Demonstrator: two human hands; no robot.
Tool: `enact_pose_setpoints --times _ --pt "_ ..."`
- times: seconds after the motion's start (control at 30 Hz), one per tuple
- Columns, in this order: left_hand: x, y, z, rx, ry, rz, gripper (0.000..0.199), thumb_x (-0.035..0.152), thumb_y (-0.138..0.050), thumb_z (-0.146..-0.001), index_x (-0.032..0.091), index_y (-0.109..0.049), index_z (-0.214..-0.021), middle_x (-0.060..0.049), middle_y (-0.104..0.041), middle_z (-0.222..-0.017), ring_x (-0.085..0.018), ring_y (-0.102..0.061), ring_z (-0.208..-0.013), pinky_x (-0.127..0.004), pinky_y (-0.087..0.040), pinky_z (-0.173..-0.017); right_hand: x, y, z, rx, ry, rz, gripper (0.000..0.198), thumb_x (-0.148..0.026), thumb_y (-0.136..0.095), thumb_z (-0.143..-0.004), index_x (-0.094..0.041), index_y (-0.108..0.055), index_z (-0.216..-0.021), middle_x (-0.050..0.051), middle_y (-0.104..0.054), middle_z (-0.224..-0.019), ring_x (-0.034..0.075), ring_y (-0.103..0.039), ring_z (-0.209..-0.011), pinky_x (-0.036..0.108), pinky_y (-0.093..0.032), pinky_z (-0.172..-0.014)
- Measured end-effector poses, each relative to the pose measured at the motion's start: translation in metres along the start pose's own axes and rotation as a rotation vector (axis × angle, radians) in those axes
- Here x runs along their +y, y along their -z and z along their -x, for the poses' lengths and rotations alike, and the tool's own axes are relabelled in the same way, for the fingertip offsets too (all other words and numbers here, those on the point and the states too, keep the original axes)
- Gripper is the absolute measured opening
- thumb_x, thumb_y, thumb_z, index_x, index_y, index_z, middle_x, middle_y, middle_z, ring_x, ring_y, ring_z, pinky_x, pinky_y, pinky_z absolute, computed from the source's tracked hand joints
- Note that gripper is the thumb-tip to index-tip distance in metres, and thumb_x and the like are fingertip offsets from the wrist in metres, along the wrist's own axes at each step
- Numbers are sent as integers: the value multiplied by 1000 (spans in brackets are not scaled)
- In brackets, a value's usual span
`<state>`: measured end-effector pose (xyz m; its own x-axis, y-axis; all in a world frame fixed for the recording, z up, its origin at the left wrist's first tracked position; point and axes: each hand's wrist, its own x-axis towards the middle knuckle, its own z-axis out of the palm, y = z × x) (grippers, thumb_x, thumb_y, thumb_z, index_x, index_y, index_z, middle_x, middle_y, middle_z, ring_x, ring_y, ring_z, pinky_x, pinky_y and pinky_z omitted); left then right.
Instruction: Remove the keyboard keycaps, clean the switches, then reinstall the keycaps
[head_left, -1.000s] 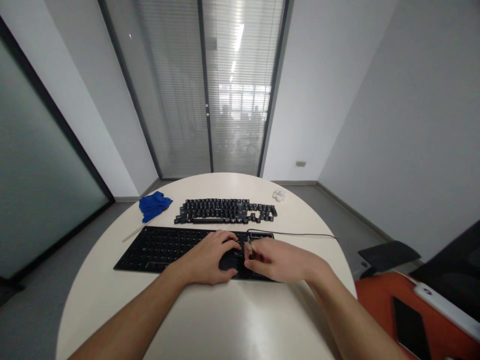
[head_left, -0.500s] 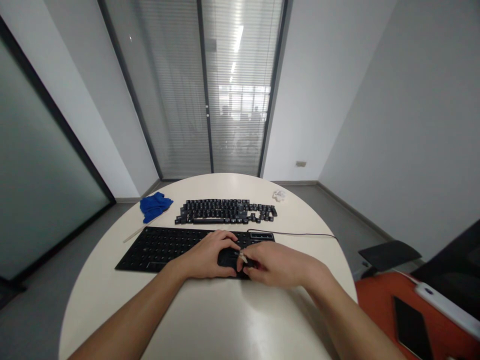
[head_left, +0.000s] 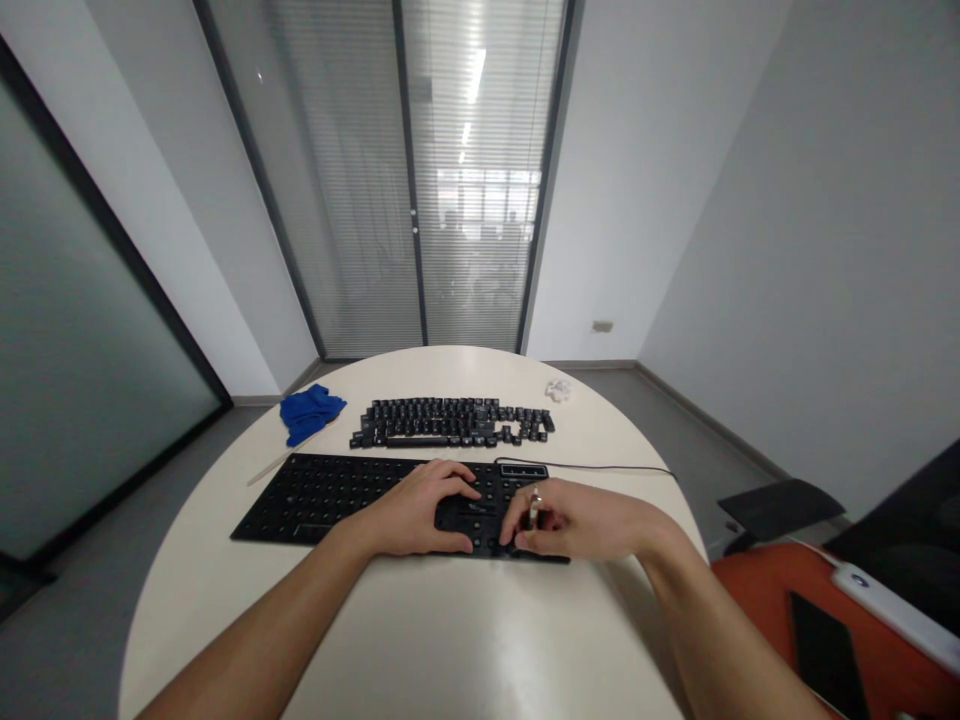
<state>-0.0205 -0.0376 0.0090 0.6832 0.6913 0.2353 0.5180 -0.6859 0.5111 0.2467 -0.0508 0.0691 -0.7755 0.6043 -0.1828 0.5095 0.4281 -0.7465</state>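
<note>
A black keyboard base [head_left: 330, 492] without its keycaps lies near the middle of the table, its cable running off to the right. My left hand [head_left: 416, 508] rests on it with thumb and fingers spread, holding nothing. Over the right part of the base, my right hand [head_left: 559, 518] is curled, thumb and fingertips drawn together close to the surface. A small shiny metallic item [head_left: 535, 507] shows at its fingers; whether it is a ring or a tool is unclear. Behind the base, loose black keycaps [head_left: 427, 420] are laid out in rows.
A blue cloth [head_left: 309, 412] and a thin pale stick [head_left: 270, 468] lie at the table's left. Some crumpled white material [head_left: 558, 390] sits at the back right. Beyond the round table [head_left: 420, 640], an orange chair seat [head_left: 750, 590] carries a dark flat device [head_left: 827, 650] and a white power strip [head_left: 896, 610].
My right hand has shifted right across the base and turned, uncovering the base between both hands. My left hand has stayed in nearly the same place.
</note>
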Motion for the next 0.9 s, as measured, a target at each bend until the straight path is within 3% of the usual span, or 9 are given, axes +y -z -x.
enact_pose_setpoints --times 0.2,0.4,0.6,0.8,0.9 --pt "12 -2 0 15 -16 -105 50 41 -80 -75 26 -63 -120 -8 -57 -127 -28 -53 -119 -43 -42 -104 13 -2 0 69 42 -34 16 -27 -70 -81 -17 -73 -94 1 -71 -82 14 -60 -73 24 -45 -65" --pt "20 -11 -5 59 -10 -192 58 43 -82 -71 23 -59 -120 -8 -56 -120 -29 -52 -114 -45 -41 -103 24 -6 0 111 28 -147 18 -32 -72 -82 -17 -68 -91 1 -69 -80 14 -62 -73 24 -47 -67" --pt "16 -11 -5 53 -21 -189 56 44 -81 -71 23 -58 -119 -9 -55 -121 -29 -51 -115 -44 -41 -103 23 -9 1 116 59 -207 10 -25 -67 -83 -17 -65 -89 0 -66 -80 12 -59 -71 23 -45 -65" --pt "16 -11 -6 54 -39 -177 56 42 -80 -71 23 -57 -118 -9 -55 -130 -31 -49 -121 -46 -38 -107 30 -13 -1 77 19 -348 20 -34 -68 -85 -17 -59 -89 -2 -61 -74 9 -52 -58 19 -37 -51" --pt "17 -11 -7 49 -36 -175 56 42 -81 -71 23 -57 -118 -9 -56 -128 -31 -49 -120 -46 -38 -106 34 -6 4 73 44 -369 26 -40 -70 -85 -17 -59 -85 0 -62 -74 11 -57 -62 21 -43 -55"
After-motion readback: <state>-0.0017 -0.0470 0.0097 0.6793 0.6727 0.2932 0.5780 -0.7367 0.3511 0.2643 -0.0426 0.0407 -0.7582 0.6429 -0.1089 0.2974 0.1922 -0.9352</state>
